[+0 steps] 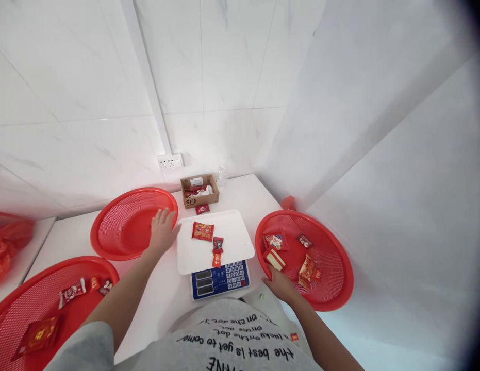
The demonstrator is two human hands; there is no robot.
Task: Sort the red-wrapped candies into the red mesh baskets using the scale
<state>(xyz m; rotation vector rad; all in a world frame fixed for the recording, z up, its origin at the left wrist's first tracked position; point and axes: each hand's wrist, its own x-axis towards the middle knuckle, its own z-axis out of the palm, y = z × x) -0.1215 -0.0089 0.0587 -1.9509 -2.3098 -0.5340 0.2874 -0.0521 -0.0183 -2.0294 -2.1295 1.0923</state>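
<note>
My left hand (163,233) is open, its fingers stretched out over the right side of a red mesh basket (112,211) with no packets visible inside. At the near left rim of another red basket (342,257), my right hand (281,284) grips the edge. Several wrapped snack packets lie in that basket, among them a red and cream packet (275,259) and a gold-red packet (307,270). Between my hands stands a digital scale (220,281) with a white tray (240,232). On the tray rest a larger red packet (203,231) and two small packets (217,244).
A small cardboard box (200,198) holding packets stands behind the scale, with a dark red packet (202,209) in front of it. A third red basket (69,268) with several packets is at the near left. Red plastic bags (7,242) lie far left. Walls bound the back and right.
</note>
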